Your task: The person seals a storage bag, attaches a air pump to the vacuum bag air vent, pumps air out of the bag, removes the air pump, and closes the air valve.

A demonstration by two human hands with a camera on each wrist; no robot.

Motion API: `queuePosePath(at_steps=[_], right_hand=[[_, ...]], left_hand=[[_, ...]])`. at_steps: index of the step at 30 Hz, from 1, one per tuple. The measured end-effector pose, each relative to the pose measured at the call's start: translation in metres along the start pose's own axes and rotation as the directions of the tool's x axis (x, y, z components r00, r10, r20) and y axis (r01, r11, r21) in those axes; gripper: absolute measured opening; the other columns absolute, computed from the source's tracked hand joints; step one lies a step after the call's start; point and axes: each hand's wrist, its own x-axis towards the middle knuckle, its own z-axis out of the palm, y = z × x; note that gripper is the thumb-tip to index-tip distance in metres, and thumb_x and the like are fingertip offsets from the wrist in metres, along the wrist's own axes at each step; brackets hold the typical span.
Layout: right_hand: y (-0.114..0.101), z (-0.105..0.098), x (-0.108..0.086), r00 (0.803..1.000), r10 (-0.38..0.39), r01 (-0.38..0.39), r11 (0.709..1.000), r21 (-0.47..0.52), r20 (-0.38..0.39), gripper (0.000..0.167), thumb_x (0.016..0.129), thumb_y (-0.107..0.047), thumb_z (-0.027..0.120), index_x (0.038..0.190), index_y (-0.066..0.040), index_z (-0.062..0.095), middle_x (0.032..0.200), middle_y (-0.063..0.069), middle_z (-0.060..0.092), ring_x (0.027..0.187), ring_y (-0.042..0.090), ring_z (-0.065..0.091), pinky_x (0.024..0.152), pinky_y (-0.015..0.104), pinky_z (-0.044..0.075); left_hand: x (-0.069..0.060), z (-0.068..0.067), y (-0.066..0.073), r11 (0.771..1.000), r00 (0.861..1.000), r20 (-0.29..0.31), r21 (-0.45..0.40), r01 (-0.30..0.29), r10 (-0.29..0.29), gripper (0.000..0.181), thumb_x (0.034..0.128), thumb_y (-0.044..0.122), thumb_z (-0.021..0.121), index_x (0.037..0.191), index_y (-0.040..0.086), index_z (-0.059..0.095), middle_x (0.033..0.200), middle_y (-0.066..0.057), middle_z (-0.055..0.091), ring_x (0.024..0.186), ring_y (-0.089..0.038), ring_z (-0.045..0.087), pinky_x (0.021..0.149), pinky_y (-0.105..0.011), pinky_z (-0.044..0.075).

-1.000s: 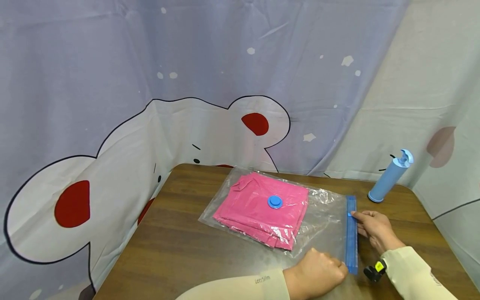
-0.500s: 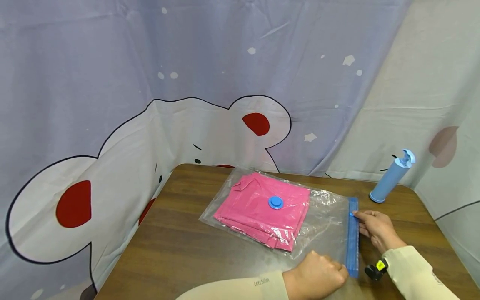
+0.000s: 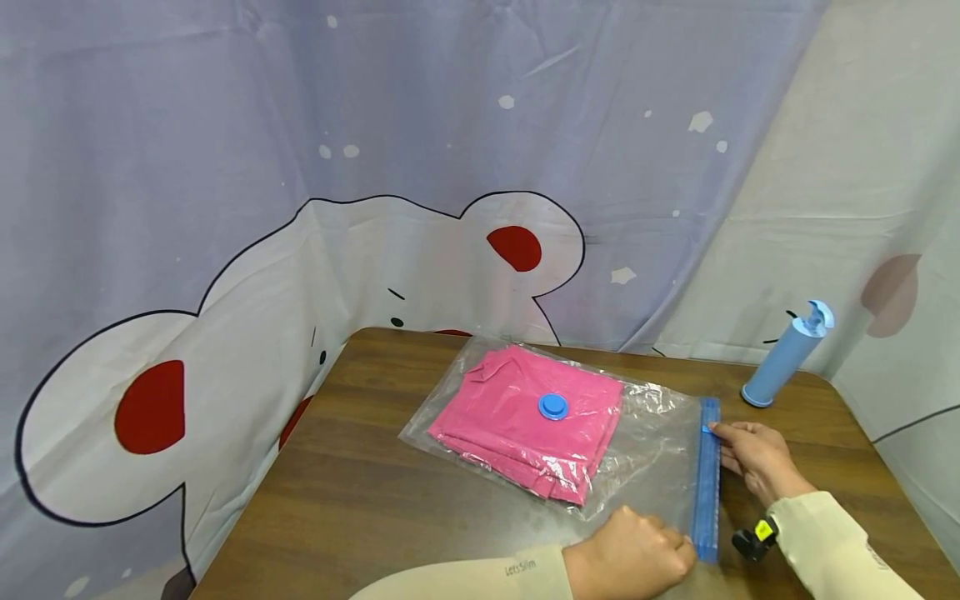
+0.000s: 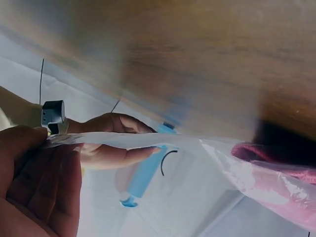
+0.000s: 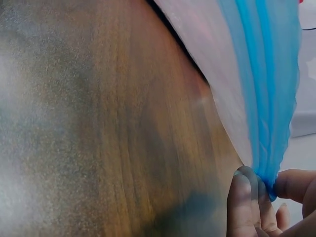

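Note:
A clear plastic storage bag [image 3: 660, 429] lies on the table with folded pink cloth [image 3: 495, 408] inside and a round blue valve [image 3: 553, 407] on top. Along its right end runs a blue zip strip [image 3: 706, 492]. My left hand [image 3: 633, 552], fingers curled, pinches the strip's near corner; in the left wrist view its thumb and fingers [image 4: 69, 182] grip the bag's edge. Near the strip's far end, my right hand [image 3: 759, 460] pinches a small blue zip slider [image 3: 707, 429]. The right wrist view has thumb and fingers [image 5: 241, 200] pinching the blue strip, which partly hides the slider.
A light blue hand pump [image 3: 783, 362] stands tilted at the table's back right, beyond the right hand. The brown wooden table [image 3: 337, 500] meets a printed curtain [image 3: 420, 267] at the back and both sides.
The strip's near end and my left hand have shifted slightly toward me. My right hand keeps its pinch at the same spot on the strip. The head view has drifted a little.

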Motion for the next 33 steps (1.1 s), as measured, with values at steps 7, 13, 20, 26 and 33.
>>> queuePosePath(at_steps=[7,13,20,26,33], right_hand=[[-0.003,0.0,0.002,1.0,0.003,-0.003,1.0,0.008,-0.006,0.021,0.114,-0.015,0.064,0.123,0.0,0.053,0.079,-0.015,0.074,0.075,-0.003,0.073,0.071,0.02,0.067],[-0.005,-0.001,0.003,1.0,0.004,-0.004,1.0,0.017,-0.009,0.021,0.114,-0.013,0.064,0.124,0.001,0.053,0.079,-0.014,0.075,0.074,-0.003,0.074,0.071,0.02,0.067],[-0.003,-0.001,0.007,0.999,0.001,0.0,1.0,0.008,-0.037,0.022,0.114,-0.014,0.065,0.124,0.0,0.052,0.078,-0.015,0.074,0.073,-0.003,0.073,0.07,0.021,0.067],[-0.003,-0.001,0.009,0.998,0.003,-0.004,1.0,-0.015,-0.061,0.024,0.113,-0.016,0.067,0.125,0.0,0.052,0.078,-0.015,0.073,0.073,-0.002,0.072,0.07,0.02,0.067],[-0.004,-0.003,0.012,0.998,-0.004,0.005,1.0,0.017,-0.059,0.022,0.113,-0.013,0.066,0.122,-0.002,0.05,0.079,-0.014,0.073,0.073,-0.002,0.072,0.07,0.021,0.067]], left_hand=[[-0.002,0.003,0.001,1.0,1.0,0.0,-0.008,-0.007,0.007,0.016,0.107,0.037,0.07,0.094,0.041,0.078,0.086,0.029,0.074,0.075,0.007,0.069,0.054,-0.02,0.056],[-0.002,0.003,0.001,1.0,1.0,-0.004,-0.024,-0.006,0.006,0.016,0.1061,0.035,0.071,0.092,0.04,0.077,0.084,0.029,0.074,0.074,0.008,0.069,0.053,-0.019,0.056],[-0.004,0.004,0.001,0.999,1.0,0.001,-0.051,-0.013,0.013,0.016,0.1057,0.034,0.071,0.091,0.039,0.076,0.086,0.027,0.076,0.076,0.007,0.07,0.056,-0.019,0.058],[-0.005,0.002,0.0,0.998,1.0,-0.007,-0.059,-0.014,0.013,0.016,0.1049,0.034,0.072,0.089,0.039,0.075,0.086,0.026,0.076,0.076,0.007,0.071,0.057,-0.018,0.059],[-0.007,-0.002,-0.001,0.995,1.0,0.012,-0.092,-0.023,0.024,0.016,0.1054,0.034,0.072,0.091,0.037,0.075,0.089,0.025,0.078,0.078,0.007,0.072,0.059,-0.017,0.059]])
